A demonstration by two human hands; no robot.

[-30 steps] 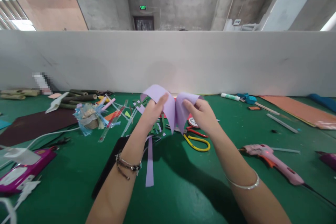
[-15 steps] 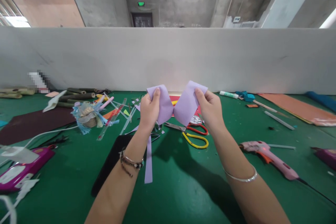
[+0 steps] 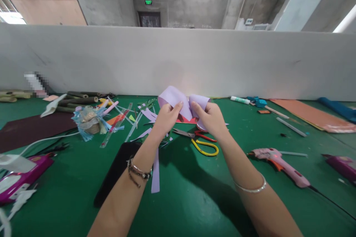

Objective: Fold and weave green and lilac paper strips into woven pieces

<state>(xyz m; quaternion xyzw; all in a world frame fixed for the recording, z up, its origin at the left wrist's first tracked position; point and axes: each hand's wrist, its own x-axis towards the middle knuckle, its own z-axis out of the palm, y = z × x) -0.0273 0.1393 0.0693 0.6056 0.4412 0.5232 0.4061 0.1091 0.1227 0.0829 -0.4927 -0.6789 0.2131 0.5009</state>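
Both hands hold a lilac paper sheet up above the green table. My left hand pinches its left part, thumb and fingers closed on the paper. On the right, my right hand grips the other part in the same way. The two hands are close together, so the sheet bulges into two loops between them. Just below the hands lie yellow-and-red scissors and a long lilac paper strip.
A pink glue gun lies to the right, a second purple one at the far right. A black sheet, paper scraps, sticks, a blue-ribbon bundle and a magenta device crowd the left. A white partition backs the table.
Half a second ago the hands were apart with the sheet stretched into a bow shape; now they have come together and lowered slightly, and the paper bulges upward.
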